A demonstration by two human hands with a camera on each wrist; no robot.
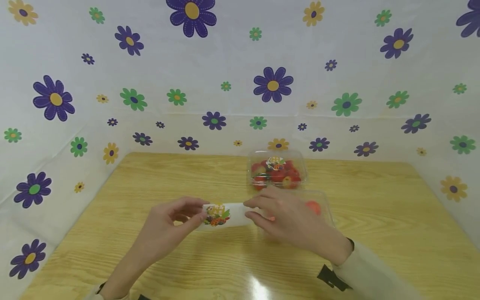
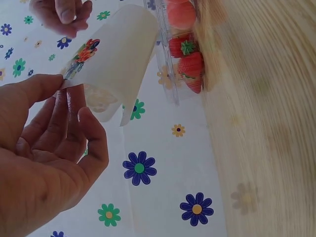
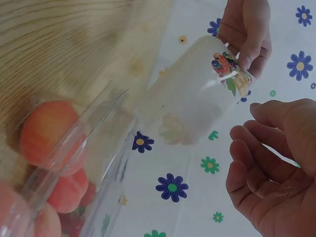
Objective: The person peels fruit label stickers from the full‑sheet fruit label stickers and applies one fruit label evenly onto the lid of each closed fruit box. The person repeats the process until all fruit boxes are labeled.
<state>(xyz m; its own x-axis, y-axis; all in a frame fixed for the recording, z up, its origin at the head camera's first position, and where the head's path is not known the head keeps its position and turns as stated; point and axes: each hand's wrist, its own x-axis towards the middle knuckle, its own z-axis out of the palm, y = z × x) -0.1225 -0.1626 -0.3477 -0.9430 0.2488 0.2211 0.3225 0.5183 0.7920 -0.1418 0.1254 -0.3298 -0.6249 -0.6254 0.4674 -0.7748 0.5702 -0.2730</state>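
From left: the left hand (image 1: 168,223) pinches, between thumb and index finger, the edge of a fruit-printed sticker (image 1: 216,216) on a curled backing strip (image 1: 238,213), above the worktop (image 1: 210,266); the right hand (image 1: 288,218), loosely curved, grasps nothing, near a clear fruit box (image 1: 325,204). Likely fault: the strip's curl could crease the sticker.
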